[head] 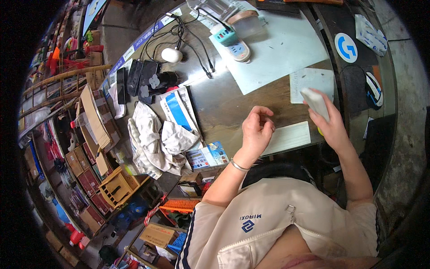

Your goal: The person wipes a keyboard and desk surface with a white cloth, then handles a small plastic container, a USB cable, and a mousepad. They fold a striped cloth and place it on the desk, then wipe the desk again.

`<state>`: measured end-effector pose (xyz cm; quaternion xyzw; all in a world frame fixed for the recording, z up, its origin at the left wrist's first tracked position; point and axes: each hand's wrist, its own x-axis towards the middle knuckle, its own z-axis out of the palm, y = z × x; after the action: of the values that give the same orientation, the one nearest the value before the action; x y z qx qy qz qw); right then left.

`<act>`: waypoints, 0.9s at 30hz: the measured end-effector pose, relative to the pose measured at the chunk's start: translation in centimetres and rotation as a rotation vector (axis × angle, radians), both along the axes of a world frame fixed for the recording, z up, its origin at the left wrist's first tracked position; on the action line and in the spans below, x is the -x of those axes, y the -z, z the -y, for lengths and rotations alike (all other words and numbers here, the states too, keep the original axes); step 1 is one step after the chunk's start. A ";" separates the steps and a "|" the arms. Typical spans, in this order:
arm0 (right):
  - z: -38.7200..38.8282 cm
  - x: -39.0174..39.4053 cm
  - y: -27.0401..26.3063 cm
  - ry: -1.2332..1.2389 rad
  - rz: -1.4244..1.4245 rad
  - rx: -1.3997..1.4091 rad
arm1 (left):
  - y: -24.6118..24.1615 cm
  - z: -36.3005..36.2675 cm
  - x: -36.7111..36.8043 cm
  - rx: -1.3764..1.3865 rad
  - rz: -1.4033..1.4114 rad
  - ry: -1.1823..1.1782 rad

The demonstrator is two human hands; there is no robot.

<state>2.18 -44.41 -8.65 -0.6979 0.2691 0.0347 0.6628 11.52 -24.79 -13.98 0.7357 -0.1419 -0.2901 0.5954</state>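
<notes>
My right hand [329, 122] grips a white, rounded object [316, 102], perhaps a folded cloth or pad; its exact kind I cannot tell. It is held over the right part of the glass-topped desk [218, 111], near a pale sheet of paper [310, 80]. My left hand [258, 129] hovers with loosely curled fingers beside a lined paper strip [289, 138] at the desk's near edge; whether anything is between its fingers is not visible. A metal bangle [239, 165] circles the left wrist.
Crumpled white cloth [147, 134] lies at the desk's left, beside leaflets [208, 155]. Behind are black cables [181, 33], a white case [171, 55], a phone [121, 85], a power strip [239, 50] and a plastic tub [247, 27]. A computer mouse [373, 90] rests at right.
</notes>
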 end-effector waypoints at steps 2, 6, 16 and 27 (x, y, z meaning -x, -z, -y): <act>-1.1 -3.5 0.5 0.024 0.062 0.132 | -0.1 -1.3 -1.7 -0.007 -0.031 -0.017; -3.1 -9.3 1.7 -0.112 0.158 0.607 | -0.7 -3.8 -5.0 0.014 -0.164 -0.044; -8.8 -14.2 3.2 -0.205 0.361 0.413 | 1.9 -5.2 -10.8 0.137 -0.513 -0.389; -7.3 -20.7 11.4 0.170 0.151 1.110 | 2.1 -5.5 -11.3 -0.251 0.535 -0.139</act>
<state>22.86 -37.06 -20.08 -0.9182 0.2540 -0.2156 0.2143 22.84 -19.33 -16.12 0.8616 -0.2062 -0.0597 0.4599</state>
